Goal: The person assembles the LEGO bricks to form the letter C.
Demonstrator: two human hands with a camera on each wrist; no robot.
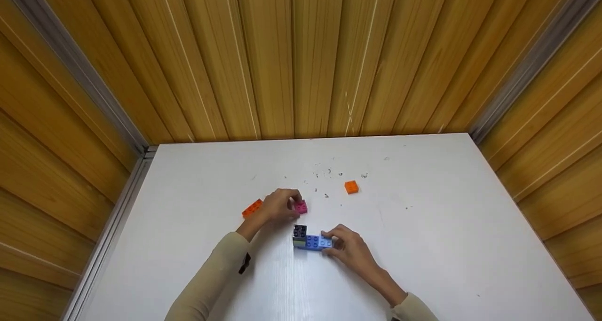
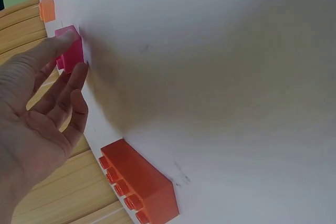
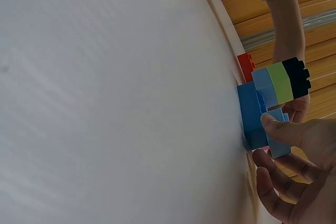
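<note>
My left hand pinches a pink toy brick that sits on the white table, thumb on one side and fingertips on the other. Nearer to me lies a joined stack on a long blue brick. One end of it carries a tower of a light blue, a light green and a black brick. Another light blue brick is on the opposite end, and my right hand grips it between thumb and fingers. Part of the pink brick is hidden behind my left fingers.
A red-orange long brick lies left of my left hand, partly covered by it in the head view. Farther back to the right is a small orange brick. Wood-patterned walls stand behind and beside the table.
</note>
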